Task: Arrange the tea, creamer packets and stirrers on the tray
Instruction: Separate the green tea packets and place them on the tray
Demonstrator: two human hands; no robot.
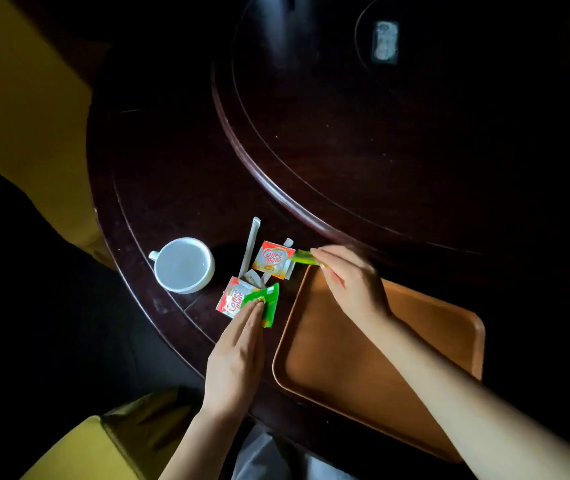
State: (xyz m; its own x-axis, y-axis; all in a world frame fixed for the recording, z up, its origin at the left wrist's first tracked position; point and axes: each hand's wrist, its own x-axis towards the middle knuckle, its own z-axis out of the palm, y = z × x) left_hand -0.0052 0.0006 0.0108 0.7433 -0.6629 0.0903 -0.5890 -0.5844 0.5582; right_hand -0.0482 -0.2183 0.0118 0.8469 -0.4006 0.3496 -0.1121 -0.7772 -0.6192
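Note:
A brown wooden tray lies at the table's near edge with nothing on it. Left of it sit two orange-and-white creamer packets, a green tea packet lying over the nearer creamer, and wrapped white stirrers. My left hand lies flat with its fingertips pressing on the green tea packet. My right hand pinches a second green tea packet by its edge, just past the tray's far left corner, next to the farther creamer packet.
A white cup stands left of the packets near the table's rim. The dark round table carries a raised turntable at the back. Yellow chair cushions lie at the left and near me.

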